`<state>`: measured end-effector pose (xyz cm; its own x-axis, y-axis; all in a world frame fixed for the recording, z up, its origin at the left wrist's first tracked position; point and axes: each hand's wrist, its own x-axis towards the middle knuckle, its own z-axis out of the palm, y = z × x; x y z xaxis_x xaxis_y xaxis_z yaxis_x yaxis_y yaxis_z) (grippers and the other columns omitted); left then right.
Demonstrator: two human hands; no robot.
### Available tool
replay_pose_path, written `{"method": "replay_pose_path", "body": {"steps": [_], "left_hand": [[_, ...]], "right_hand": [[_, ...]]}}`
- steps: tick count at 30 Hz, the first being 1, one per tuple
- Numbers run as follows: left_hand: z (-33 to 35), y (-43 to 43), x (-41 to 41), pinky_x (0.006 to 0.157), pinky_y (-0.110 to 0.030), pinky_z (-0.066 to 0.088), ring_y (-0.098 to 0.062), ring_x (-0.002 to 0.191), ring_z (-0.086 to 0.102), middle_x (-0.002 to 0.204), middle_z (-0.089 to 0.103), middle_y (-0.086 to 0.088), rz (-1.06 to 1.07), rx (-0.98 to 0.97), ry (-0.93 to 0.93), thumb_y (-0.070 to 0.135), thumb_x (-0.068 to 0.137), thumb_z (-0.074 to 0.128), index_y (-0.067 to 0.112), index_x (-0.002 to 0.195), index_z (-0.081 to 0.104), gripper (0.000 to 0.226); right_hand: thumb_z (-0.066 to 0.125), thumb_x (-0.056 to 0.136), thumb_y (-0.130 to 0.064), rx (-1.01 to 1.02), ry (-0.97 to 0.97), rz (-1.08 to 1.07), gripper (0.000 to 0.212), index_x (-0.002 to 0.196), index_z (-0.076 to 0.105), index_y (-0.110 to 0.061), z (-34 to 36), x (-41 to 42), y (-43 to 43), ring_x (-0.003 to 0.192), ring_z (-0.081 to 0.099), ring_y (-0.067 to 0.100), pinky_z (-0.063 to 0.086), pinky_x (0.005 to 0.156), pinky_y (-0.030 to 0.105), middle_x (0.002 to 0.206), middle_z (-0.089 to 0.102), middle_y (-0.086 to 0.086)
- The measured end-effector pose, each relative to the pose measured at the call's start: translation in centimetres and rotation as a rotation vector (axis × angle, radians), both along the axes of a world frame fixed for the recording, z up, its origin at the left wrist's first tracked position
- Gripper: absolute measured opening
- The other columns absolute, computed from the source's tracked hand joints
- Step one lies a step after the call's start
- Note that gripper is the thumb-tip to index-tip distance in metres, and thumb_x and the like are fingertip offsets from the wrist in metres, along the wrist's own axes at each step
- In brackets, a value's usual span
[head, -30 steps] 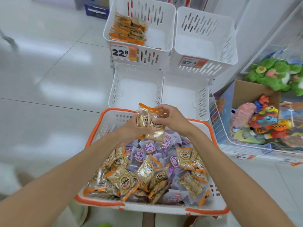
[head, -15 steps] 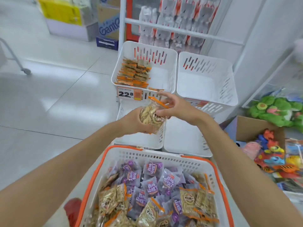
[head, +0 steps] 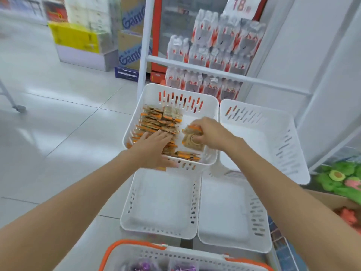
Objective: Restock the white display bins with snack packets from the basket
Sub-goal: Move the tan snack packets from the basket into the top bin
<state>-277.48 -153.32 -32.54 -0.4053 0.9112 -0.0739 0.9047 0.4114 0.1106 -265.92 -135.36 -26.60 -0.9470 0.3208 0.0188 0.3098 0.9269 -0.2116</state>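
- Stocked bin (head: 210, 106): white with slotted walls; orange-edged packets (head: 156, 124) lie in rows across its left half.
- Bundle (head: 192, 140): tan, orange-edged packets, gripped by the right hand (head: 212, 133) in the stocked bin's right half.
- Right bin (head: 283, 145), just beside the stocked bin; lower-left bin (head: 162, 198) and lower-right bin (head: 224, 212) below it. All three are white.
- Basket (head: 140, 243): white with an orange rim, below the stocked bin, holding purple packets (head: 142, 267).

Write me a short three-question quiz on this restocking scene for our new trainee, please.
1. True or false: the right hand holds a bunch of packets in the lower right bin.
2. How many of the four white bins hold packets? A) one B) two C) four
3. What does the left hand rest on?
Key: 1. False, it is in the upper left bin. 2. A. 3. The stacked packets in that same bin.
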Motion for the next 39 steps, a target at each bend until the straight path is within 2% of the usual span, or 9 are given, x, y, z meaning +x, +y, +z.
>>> {"method": "replay_pose_path", "body": {"steps": [2,4,7,13,17,22,26,31,39], "left_hand": [[-1.4,0.0,-0.3,0.122,-0.043,0.005,-0.013,0.152,-0.002,0.165,0.008,0.008,-0.008,0.016,0.08,0.093,0.061,0.008,0.023,0.156,0.013,0.119],[-1.8,-0.1,-0.5,0.122,-0.042,0.004,-0.013,0.152,-0.001,0.165,0.007,0.007,-0.008,0.042,0.105,0.091,0.062,0.004,0.023,0.156,0.013,0.117],[-2.1,-0.2,-0.5,0.122,-0.042,0.007,-0.015,0.152,0.004,0.164,0.013,0.006,-0.027,0.083,0.157,0.091,0.064,-0.002,0.022,0.156,0.016,0.116],[-2.4,-0.3,-0.7,0.122,-0.042,0.011,-0.015,0.151,0.012,0.162,0.021,0.006,-0.019,0.131,0.16,0.094,0.057,-0.013,0.024,0.154,0.022,0.124],[-2.3,-0.3,-0.7,0.122,-0.042,0.01,-0.015,0.151,0.013,0.162,0.022,0.006,-0.006,0.129,0.13,0.095,0.053,-0.015,0.024,0.154,0.023,0.129],[-1.2,-0.8,0.0,0.122,-0.042,0.006,-0.015,0.151,0.012,0.162,0.02,0.004,0.004,0.139,0.049,0.085,0.073,0.037,0.022,0.154,0.023,0.103],[0.0,-1.8,1.4,0.119,-0.041,0.012,-0.018,0.145,0.026,0.156,0.034,0.003,0.02,0.28,0.039,0.076,0.074,0.058,0.025,0.15,0.035,0.094],[-0.7,-5.3,7.0,0.101,-0.042,0.041,-0.024,0.121,0.053,0.128,0.061,-0.001,0.09,0.509,-0.105,0.052,0.08,0.072,0.019,0.128,0.059,0.06],[-9.7,-14.6,16.2,0.101,-0.037,0.044,-0.018,0.119,0.054,0.132,0.058,0.004,0.232,0.282,-0.48,0.05,0.084,0.07,0.024,0.128,0.057,0.053]], "right_hand": [[0.071,0.088,-0.034,-0.039,-0.194,0.014,0.048,0.131,0.059,-0.016,-1.6,-1.1,0.4,0.115,0.055,0.027,0.042,0.085,0.031,0.124,0.059,0.008],[0.069,0.086,-0.049,-0.301,-0.325,-0.038,0.066,0.142,0.049,-0.022,-1.2,-1.4,0.4,0.126,0.05,0.02,0.045,0.101,0.032,0.138,0.049,-0.001],[0.067,0.092,-0.035,-0.709,-0.436,-0.102,0.06,0.147,0.043,-0.024,-0.4,-1.4,1.1,0.129,0.048,0.015,0.05,0.102,0.036,0.136,0.042,-0.01],[0.064,0.095,-0.031,-0.36,-0.288,-0.061,0.05,0.141,0.046,-0.028,-3.4,-1.9,0.5,0.132,0.043,0.024,0.039,0.108,0.035,0.148,0.035,0.006],[0.061,0.096,-0.033,-0.439,-0.238,-0.079,0.054,0.146,0.04,-0.029,-3.7,-1.4,0.2,0.136,0.038,0.024,0.035,0.104,0.031,0.153,0.029,0.006],[0.055,0.1,-0.029,-0.47,-0.183,-0.105,0.06,0.153,0.027,-0.031,-4.4,-0.6,-0.9,0.134,0.04,0.023,0.036,0.095,0.025,0.156,0.024,0.003],[0.059,0.094,-0.019,-0.381,0.105,-0.142,0.054,0.145,0.043,-0.025,-4.4,2.1,-2.6,0.136,0.036,0.021,0.033,0.104,0.027,0.152,0.03,0.007],[0.059,0.087,-0.004,-0.372,0.458,-0.23,0.034,0.116,0.064,-0.02,-5.7,8.7,-8.1,0.09,0.053,0.009,0.039,0.078,0.015,0.118,0.055,0.0],[0.061,0.09,-0.009,-0.617,0.041,-0.249,0.027,0.115,0.064,-0.019,-17.1,21.4,-16.4,0.091,0.058,0.012,0.047,0.074,0.014,0.112,0.059,-0.002]]}}
